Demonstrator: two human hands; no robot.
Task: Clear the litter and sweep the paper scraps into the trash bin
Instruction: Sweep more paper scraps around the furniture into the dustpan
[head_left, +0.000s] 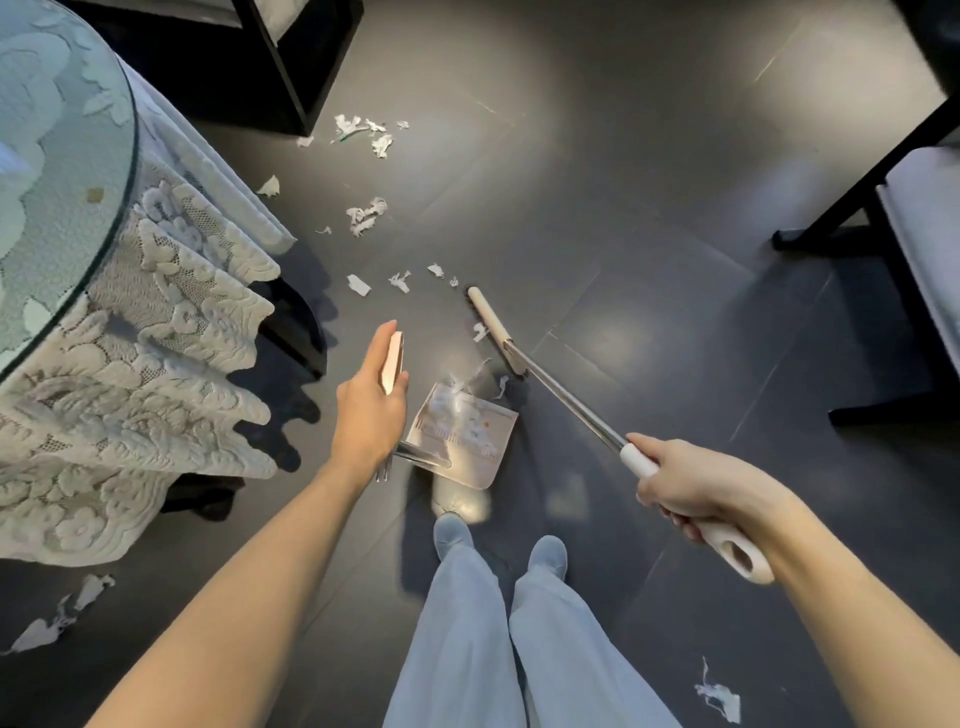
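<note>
Mid-sweep, by the look of it: paper scraps (366, 214) partly in the dustpan (462, 431) just ahead of the feet (548, 553), a loose row just beyond the broom (571, 405) head, more clusters farther off beside the table (62, 156). Next, probably, drawing that nearest row back into the pan while keeping it flat. Left hand (371, 410) holding the dustpan's upright handle, right hand (696, 488) gripping the broom handle at near right; trash bin not in view.

Torn white paper scraps (366, 214) lie scattered on the dark floor (649, 208); several sit in the pale dustpan (462, 436) beside the broom (545, 384).
</note>
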